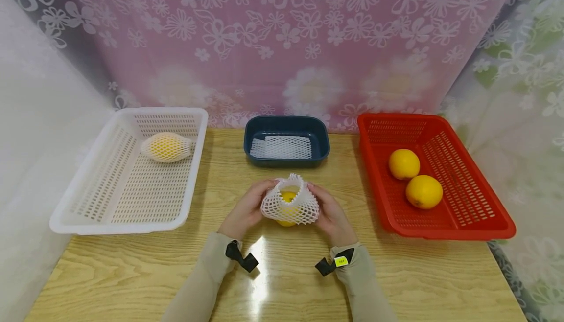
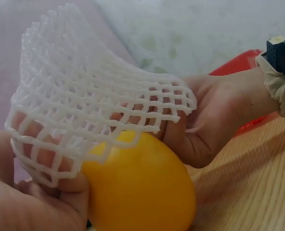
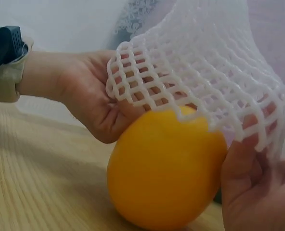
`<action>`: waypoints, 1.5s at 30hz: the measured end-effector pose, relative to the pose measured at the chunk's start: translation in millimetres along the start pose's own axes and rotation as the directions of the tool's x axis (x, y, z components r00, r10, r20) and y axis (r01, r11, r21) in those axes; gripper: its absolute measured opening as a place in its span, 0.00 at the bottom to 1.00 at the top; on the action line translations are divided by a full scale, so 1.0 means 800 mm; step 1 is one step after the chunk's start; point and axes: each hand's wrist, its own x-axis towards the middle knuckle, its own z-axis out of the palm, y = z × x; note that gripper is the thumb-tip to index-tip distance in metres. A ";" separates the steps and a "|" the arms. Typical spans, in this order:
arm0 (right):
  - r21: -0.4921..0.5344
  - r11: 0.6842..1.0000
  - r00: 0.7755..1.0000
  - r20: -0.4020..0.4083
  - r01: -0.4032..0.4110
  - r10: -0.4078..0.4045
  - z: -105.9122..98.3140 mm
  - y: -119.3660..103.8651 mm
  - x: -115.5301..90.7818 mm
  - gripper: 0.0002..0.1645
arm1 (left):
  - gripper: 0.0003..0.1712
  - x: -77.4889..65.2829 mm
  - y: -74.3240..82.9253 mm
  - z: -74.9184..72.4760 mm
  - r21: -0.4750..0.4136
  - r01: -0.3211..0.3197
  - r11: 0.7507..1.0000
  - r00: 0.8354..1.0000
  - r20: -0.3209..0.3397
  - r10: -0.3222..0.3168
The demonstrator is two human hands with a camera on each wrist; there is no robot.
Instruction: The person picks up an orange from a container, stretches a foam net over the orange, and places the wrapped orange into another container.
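A white foam fruit net (image 1: pixel 291 209) is stretched wide over the top of a yellow-orange fruit, likely an orange (image 2: pixel 142 185), which sits on the wooden table. My left hand (image 1: pixel 250 207) grips the net's lower rim on the left, fingers inside the mesh and thumb outside. On the opposite side my right hand (image 1: pixel 331 214) holds the rim the same way. In the right wrist view the zigzag edge of the net overlaps the crown of the orange (image 3: pixel 166 168), whose lower part is bare. The upper end of the net stands up, narrower and open.
At left is a white basket (image 1: pixel 128 226) with one netted fruit (image 1: pixel 166 147). Behind the hands stands a dark blue tray (image 1: pixel 286 163) holding flat foam nets (image 1: pixel 282 147). A red basket (image 1: pixel 449 234) at right contains two oranges (image 1: pixel 424 192). A flowered curtain (image 1: pixel 286 43) hangs behind.
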 end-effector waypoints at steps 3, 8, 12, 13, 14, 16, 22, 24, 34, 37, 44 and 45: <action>-0.030 1.000 1.000 -0.028 0.002 -0.003 -0.006 0.004 0.004 0.21 | 0.19 0.002 -0.003 -0.004 0.023 -0.006 1.000 1.000 0.000 0.006; -0.069 0.998 0.997 -0.079 -0.002 -0.003 -0.015 0.009 0.009 0.20 | 0.18 0.006 -0.006 -0.012 0.045 0.004 0.999 1.000 -0.007 -0.003; -0.131 0.991 0.994 -0.108 -0.003 -0.012 -0.021 0.014 0.011 0.18 | 0.18 0.008 -0.009 -0.018 0.026 0.021 0.999 1.000 -0.010 -0.021; -0.152 0.988 0.993 -0.116 -0.004 -0.014 -0.022 0.015 0.012 0.18 | 0.18 0.008 -0.009 -0.020 0.022 0.025 0.999 1.000 -0.009 -0.025; -0.171 0.985 0.992 -0.122 -0.005 -0.016 -0.023 0.016 0.012 0.17 | 0.18 0.009 -0.010 -0.022 0.020 0.029 0.999 1.000 -0.011 -0.029; -0.203 0.979 0.989 -0.144 -0.009 -0.021 -0.024 0.018 0.013 0.15 | 0.18 0.009 -0.012 -0.025 0.012 0.039 0.999 0.999 -0.015 -0.039; -0.363 0.932 0.960 -0.258 0.011 -0.111 -0.022 0.026 0.016 0.21 | 0.17 0.012 -0.016 -0.037 0.050 0.050 0.998 0.999 -0.021 -0.049; -0.431 0.902 0.942 -0.290 0.027 -0.166 -0.020 0.029 0.017 0.21 | 0.17 0.013 -0.018 -0.040 0.081 0.054 0.995 0.998 -0.017 -0.053; -0.753 0.648 0.853 -0.261 0.114 -0.453 -0.022 0.040 0.021 0.15 | 0.10 0.017 -0.024 -0.047 0.213 0.086 0.973 0.996 -0.042 -0.079; -0.815 0.565 0.837 -0.217 0.128 -0.503 -0.024 0.041 0.019 0.15 | 0.08 0.018 -0.029 -0.049 0.270 0.070 0.960 0.997 -0.060 -0.055; -0.907 0.403 0.804 -0.146 0.124 -0.576 -0.030 0.044 0.022 0.16 | 0.10 0.020 -0.041 -0.049 0.453 -0.068 0.889 0.990 -0.083 0.118; -0.913 0.388 0.800 -0.139 0.124 -0.584 -0.030 0.044 0.022 0.16 | 0.10 0.019 -0.042 -0.048 0.500 -0.094 0.861 0.984 -0.085 0.157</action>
